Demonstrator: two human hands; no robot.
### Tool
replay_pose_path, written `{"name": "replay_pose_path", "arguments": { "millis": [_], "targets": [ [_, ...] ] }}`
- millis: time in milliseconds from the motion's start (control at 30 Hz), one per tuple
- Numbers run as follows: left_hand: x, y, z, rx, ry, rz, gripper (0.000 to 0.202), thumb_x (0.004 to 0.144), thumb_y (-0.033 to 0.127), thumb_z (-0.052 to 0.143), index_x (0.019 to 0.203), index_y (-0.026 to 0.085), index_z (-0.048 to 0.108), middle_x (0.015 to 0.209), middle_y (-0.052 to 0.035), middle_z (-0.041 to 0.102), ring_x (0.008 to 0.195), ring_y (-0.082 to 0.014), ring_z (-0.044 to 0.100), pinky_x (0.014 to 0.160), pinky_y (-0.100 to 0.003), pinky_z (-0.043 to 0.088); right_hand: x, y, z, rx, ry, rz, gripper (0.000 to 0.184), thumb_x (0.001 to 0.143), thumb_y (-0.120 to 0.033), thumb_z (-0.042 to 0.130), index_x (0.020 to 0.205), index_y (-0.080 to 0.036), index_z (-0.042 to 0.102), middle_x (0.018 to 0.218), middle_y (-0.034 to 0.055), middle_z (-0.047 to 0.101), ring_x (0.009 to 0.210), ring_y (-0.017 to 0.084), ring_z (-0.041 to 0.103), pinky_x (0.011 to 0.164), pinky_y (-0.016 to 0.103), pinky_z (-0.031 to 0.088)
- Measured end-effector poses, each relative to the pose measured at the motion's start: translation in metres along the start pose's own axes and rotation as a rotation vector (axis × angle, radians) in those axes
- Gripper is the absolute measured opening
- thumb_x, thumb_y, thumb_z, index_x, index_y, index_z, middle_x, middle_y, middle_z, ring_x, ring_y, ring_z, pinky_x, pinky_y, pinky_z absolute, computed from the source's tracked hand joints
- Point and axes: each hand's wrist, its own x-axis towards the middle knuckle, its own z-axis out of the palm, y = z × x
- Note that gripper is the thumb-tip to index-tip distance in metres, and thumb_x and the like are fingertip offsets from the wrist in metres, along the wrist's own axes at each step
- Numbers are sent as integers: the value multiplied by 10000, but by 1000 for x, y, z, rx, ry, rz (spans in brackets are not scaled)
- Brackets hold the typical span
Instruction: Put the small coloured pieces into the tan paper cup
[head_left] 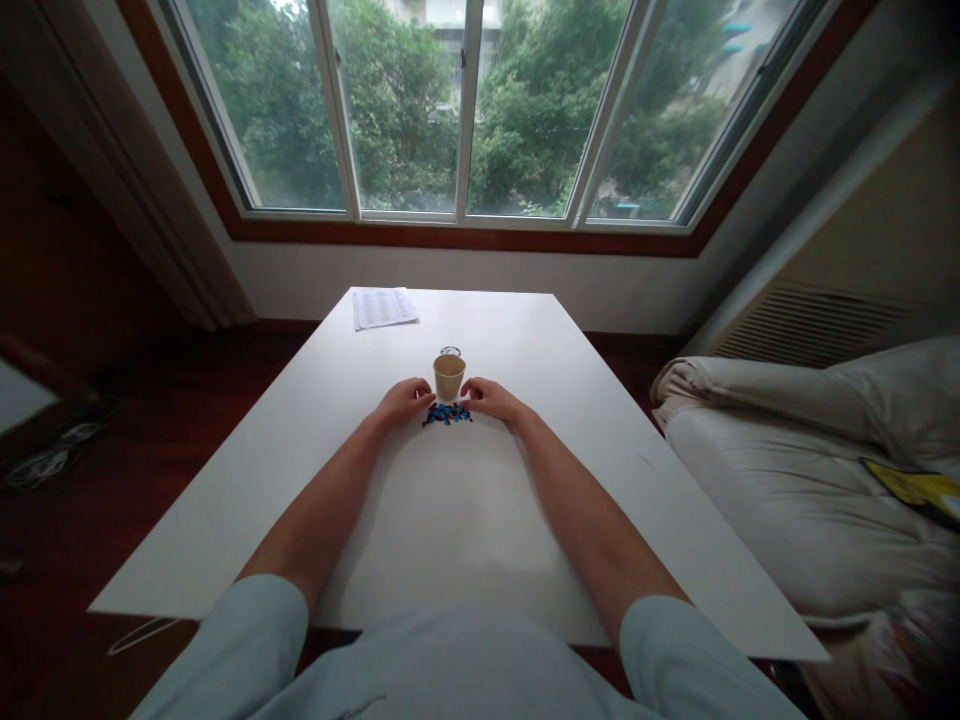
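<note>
A tan paper cup (449,380) stands upright on the white table, its open mouth facing up. Just in front of its base lies a loose pile of small blue and dark pieces (448,413), too small to name. My left hand (406,399) rests at the left of the pile, fingers curved, with a small gap between thumb and forefinger. On the other side, my right hand (489,398) has its thumb low by the pieces and its fingers bent apart from it, close to the cup. I see nothing held in either hand.
Behind the cup sits a small ring-shaped item (450,351), partly hidden. Printed papers (385,308) lie at the far left of the white table (457,540). A padded pale sofa (795,480) is at the right, and a window (465,120) is ahead.
</note>
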Motion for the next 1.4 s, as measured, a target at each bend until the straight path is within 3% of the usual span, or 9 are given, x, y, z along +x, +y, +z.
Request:
{"name": "replay_pose_path", "arguments": {
  "millis": [333,700,1000,1400],
  "targets": [
    [0,-4,-18,23,-296,-28,404,758,576,570,780,182,655,756,-6,644,695,-146,540,598,-242,366,-5,10,-17,-33,-103,111,362,742,-475,642,945,-174,646,770,-14,548,686,116,468,600,217,326],
    [-6,5,-33,73,-553,-42,328,656,480,657,799,185,657,733,8,631,656,-138,522,566,-244,331,-10,-9,-23,-214,-336,129,386,682,-538,680,768,-175,580,689,-32,533,656,106,442,579,221,280],
    [-5,6,-29,149,-409,-10,296,709,458,597,814,195,680,770,-15,661,680,-152,545,581,-253,341,-9,-10,-17,-285,-219,139,249,743,-416,649,815,-179,631,740,-9,593,684,117,492,580,226,288],
    [-3,5,-22,195,-365,-6,330,746,509,572,771,201,688,733,-28,667,658,-158,550,585,-256,340,-11,-17,-17,-284,-166,173,246,776,-420,637,784,-174,628,699,-7,585,662,114,490,571,225,290]
  ]
}}
